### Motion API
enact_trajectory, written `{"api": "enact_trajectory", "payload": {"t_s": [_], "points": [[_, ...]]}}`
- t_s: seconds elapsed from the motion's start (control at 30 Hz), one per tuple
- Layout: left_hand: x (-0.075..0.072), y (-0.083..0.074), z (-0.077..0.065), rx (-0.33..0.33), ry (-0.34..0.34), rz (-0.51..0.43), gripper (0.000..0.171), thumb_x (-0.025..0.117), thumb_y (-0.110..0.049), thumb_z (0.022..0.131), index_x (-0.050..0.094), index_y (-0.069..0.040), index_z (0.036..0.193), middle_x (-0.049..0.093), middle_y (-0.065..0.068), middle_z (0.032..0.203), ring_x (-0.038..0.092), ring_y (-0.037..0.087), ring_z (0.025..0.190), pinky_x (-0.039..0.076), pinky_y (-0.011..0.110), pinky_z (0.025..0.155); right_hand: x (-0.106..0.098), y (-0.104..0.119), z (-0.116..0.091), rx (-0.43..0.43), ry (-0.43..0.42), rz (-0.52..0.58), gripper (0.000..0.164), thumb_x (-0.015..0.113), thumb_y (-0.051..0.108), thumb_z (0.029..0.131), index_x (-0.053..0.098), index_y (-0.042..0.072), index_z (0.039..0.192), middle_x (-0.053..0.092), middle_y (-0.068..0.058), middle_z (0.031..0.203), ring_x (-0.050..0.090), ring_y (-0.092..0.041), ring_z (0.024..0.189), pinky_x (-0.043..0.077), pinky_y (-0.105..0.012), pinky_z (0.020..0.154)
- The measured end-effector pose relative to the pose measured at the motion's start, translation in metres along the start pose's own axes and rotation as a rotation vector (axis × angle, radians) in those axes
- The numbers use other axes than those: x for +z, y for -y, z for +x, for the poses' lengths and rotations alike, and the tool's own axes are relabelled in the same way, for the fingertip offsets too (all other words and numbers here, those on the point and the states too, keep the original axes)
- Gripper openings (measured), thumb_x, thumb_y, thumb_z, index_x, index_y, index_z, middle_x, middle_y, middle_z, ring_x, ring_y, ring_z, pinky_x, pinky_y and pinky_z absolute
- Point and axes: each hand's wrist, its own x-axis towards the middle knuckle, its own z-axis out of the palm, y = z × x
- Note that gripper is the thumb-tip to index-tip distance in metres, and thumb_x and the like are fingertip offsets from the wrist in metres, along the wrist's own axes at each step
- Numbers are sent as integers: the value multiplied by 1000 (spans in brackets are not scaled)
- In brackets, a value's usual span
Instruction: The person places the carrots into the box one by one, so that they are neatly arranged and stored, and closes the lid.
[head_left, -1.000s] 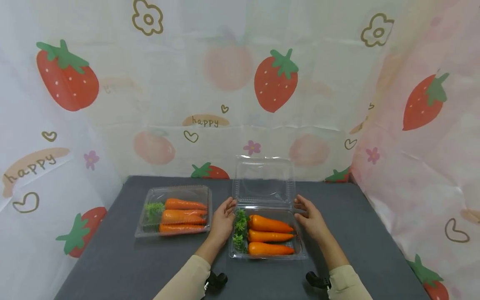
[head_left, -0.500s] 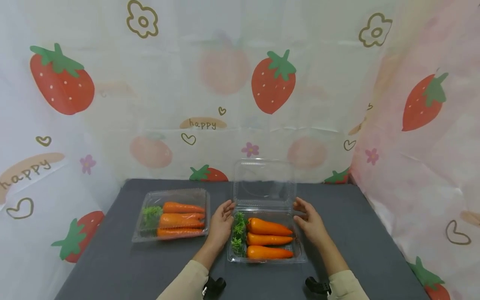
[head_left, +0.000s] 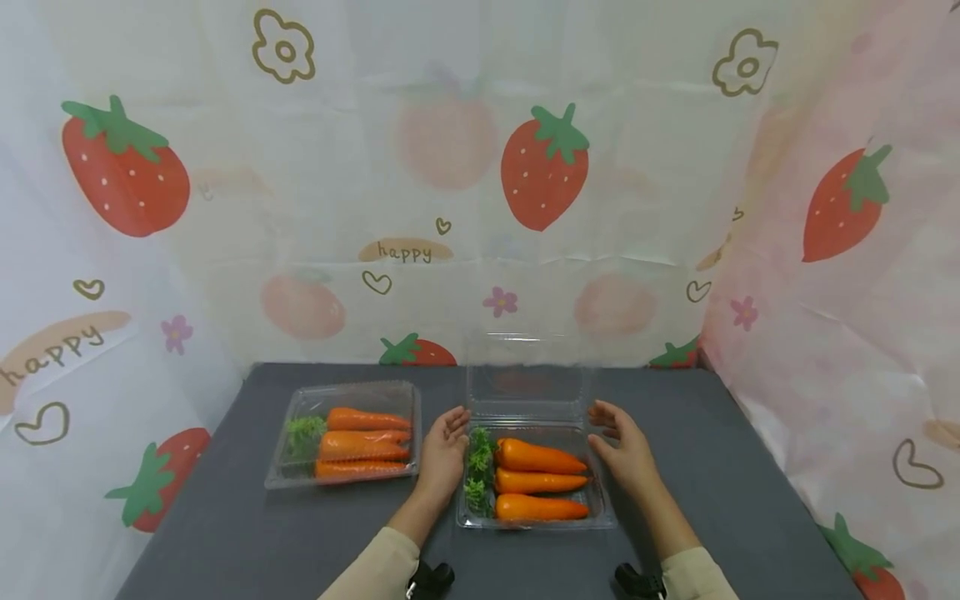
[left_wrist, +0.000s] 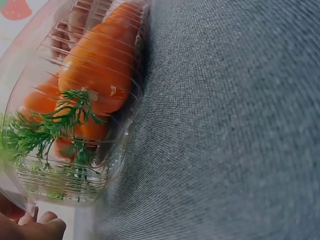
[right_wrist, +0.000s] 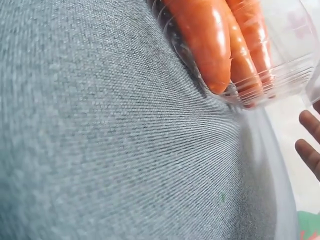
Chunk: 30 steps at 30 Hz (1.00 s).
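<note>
A clear plastic clamshell box (head_left: pixel 536 526) stands on the grey table, its lid (head_left: pixel 528 387) raised and leaning back. Inside lie three orange carrots (head_left: pixel 542 482), with green leaves (head_left: pixel 478 471) at the left end. My left hand (head_left: pixel 442 458) is beside the box's rear left corner, fingertips at or near the hinge edge; whether they touch is unclear. On the opposite side, my right hand (head_left: pixel 626 450) stands by the rear right corner with its fingers spread and holding nothing. In the right wrist view, its fingers (right_wrist: pixel 310 150) are apart from the box wall.
To the left, a second clear box (head_left: pixel 279 479) with its lid down holds carrots (head_left: pixel 365 444) and greens (head_left: pixel 303 433). Strawberry-print cloth (head_left: pixel 450 167) hangs behind and at both sides of the grey table (head_left: pixel 360 533). Dark wrist straps show at both sleeves.
The lid has tipped a little further back. Both hands stay about where they were beside the box. The whole head view has shifted slightly.
</note>
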Motion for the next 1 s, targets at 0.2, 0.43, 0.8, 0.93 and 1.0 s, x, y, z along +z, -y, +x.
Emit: {"api": "enact_trajectory", "payload": {"t_s": [0.2,0.43,0.8,0.93,1.0], "points": [[2,1,-2,0,-19,-18,42,47,14,100,48,9,141,54,28,144,47,44,139,45,52,112,-4,1,-5,14,-40,-52,50,77,8,92,57,3,139,67,-10,132,62,-30,120,50,-52,102],[3,1,0,-18,-67,-8,35,51,14,99,55,8,132,58,26,137,52,42,133,53,36,99,-6,1,-7,11,-81,-92,42,80,13,90,65,7,128,71,-8,125,66,-26,114,52,-48,98],[1,-1,-1,10,-89,41,29,53,10,100,58,7,128,62,26,131,57,41,129,54,42,101,-10,9,-9,104,-152,33,52,39,39,112,77,3,113,77,-16,108,70,-36,104,57,-37,93],[-1,-2,-4,-5,-110,112,24,52,-4,106,64,-1,126,64,19,128,61,32,118,54,40,95,-12,13,-10,197,-179,-29,57,42,44,110,77,-1,104,76,-19,112,69,-36,105,56,-47,93],[-3,-3,-5,-19,-117,131,26,49,-16,109,67,-5,125,66,16,124,61,29,111,52,39,91,-13,14,-11,224,-169,-51,55,46,45,109,77,-1,107,74,-19,119,68,-35,108,55,-50,94]]}}
